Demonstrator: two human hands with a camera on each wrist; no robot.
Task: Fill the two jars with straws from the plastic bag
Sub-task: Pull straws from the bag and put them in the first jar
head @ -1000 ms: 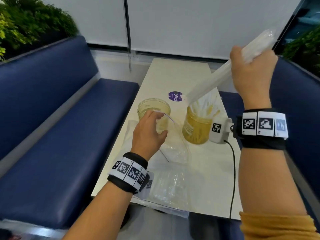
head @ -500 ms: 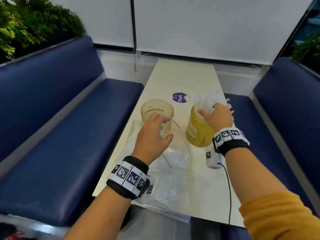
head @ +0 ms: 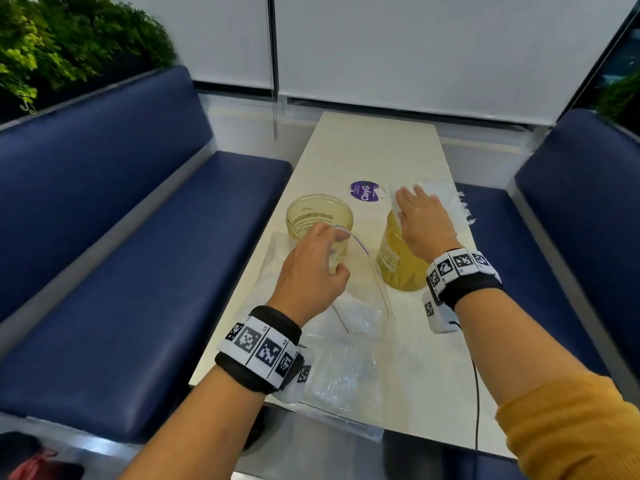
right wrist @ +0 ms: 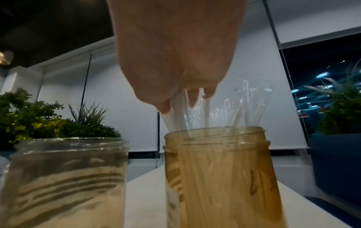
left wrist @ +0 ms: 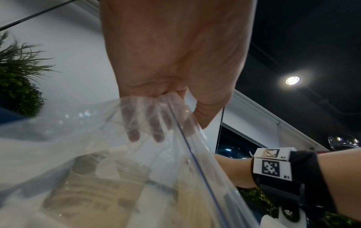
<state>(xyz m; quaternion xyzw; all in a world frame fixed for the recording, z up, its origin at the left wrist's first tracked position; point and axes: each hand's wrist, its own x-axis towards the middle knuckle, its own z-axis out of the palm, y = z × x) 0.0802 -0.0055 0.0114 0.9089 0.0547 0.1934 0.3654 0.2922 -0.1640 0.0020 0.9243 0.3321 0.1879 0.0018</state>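
1. The right hand [head: 424, 220], right of centre, lies flat-fingered on the wrapped straws [head: 446, 199], likely settling them into the amber jar [head: 394, 261].
2. The left hand [head: 311, 268] pinches the floppy clear plastic bag [head: 360, 306], mouth raised, before the empty jar [head: 318, 213].

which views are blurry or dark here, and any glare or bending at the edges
Head view: evenly lit and fairly sharp, the benches bow outward from the wide lens. Left wrist view: the plastic bag is a hazy blur close to the lens, and a ceiling lamp flares against the dark ceiling. Right wrist view: dim and soft, the near empty jar smeared, the straws faint.
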